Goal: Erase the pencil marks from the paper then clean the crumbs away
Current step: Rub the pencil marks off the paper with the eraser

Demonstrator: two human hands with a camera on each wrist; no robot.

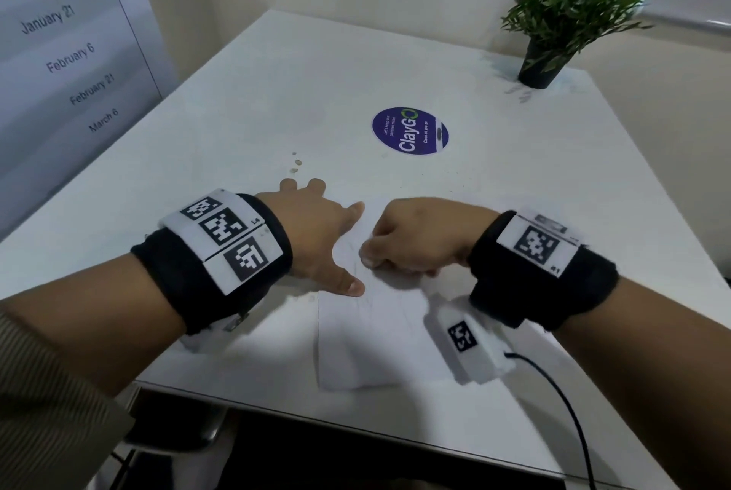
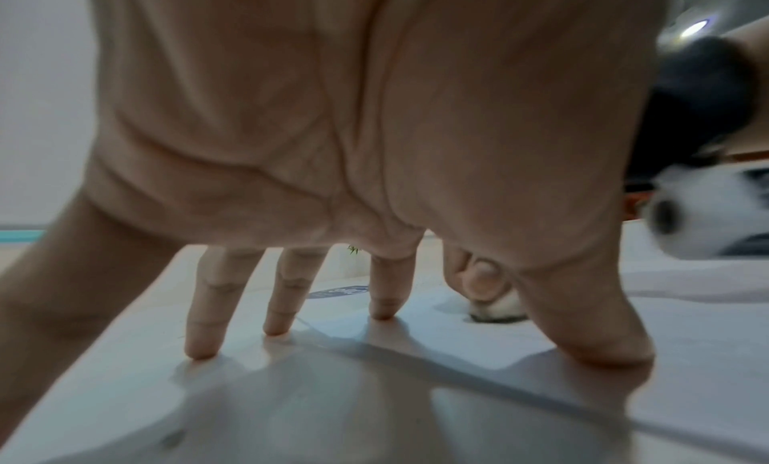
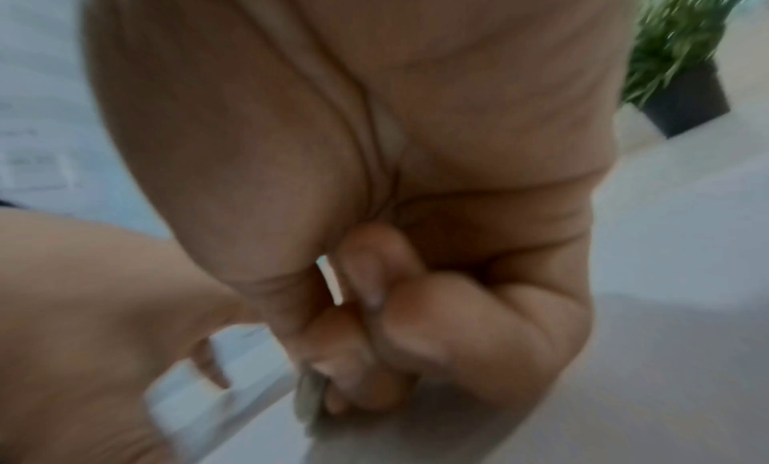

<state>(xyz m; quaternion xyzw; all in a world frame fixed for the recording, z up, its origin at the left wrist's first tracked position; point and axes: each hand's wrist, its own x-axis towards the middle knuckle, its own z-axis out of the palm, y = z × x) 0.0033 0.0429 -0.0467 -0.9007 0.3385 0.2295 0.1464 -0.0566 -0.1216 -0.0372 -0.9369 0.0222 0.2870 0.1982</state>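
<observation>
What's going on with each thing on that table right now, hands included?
left hand: fingers spread straight, tips pressing the paper and table.
right hand: curled, pinching the eraser.
eraser: held upright, its soiled end on the paper.
paper: flat on the table, faint pencil marks left.
crumbs: a few bits on the table beyond the left hand.
potted plant: upright in the far corner.
round sticker: flat on the table.

A white desk [image 1: 277, 86] carries a sheet of paper [image 1: 375, 339] near its front edge, a round purple sticker [image 1: 410, 130] mid-surface, a potted plant [image 1: 553, 34] at the far corner, and small specks [image 1: 296, 162], possibly crumbs.
</observation>
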